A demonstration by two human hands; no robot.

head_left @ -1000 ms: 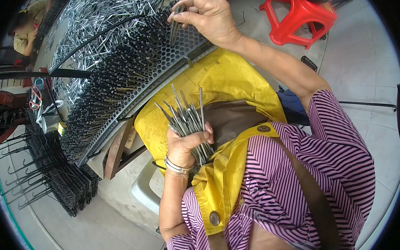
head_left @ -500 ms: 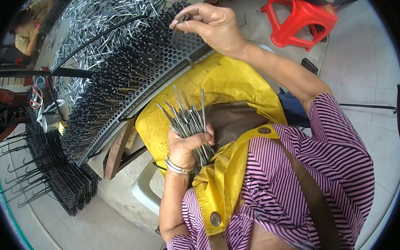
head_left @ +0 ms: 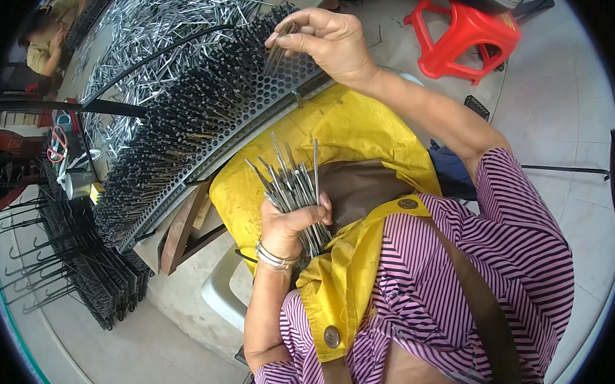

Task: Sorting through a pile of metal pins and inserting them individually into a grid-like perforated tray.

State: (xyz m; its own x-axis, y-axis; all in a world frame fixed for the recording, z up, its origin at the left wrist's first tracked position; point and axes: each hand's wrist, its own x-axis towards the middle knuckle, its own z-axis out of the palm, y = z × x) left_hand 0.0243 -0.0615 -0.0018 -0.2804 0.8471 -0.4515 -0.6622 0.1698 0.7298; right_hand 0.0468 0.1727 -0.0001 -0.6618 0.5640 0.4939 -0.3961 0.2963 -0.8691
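Observation:
A bundle of thin metal rods stands upright in my left hand, its fingers wrapped round the lower part above my lap. Up at the far right end of a perforated metal rack, my right hand pinches a few thin metal pieces between thumb and fingertips. Their lower ends point down at the holes; whether they enter any I cannot tell. Dense rows of dark-topped rods fill most of the rack, while holes along its near right edge are bare.
Behind the rack lies a heap of loose shiny rods. Black hooked wire racks stack at the left, near scissors and a metal can. A red stool stands at the right. Another person sits at the far left.
My right hand has shifted very slightly with the pieces still pinched, which now tilt a little more. The left hand keeps its bundle almost in place. The other person's hand has moved.

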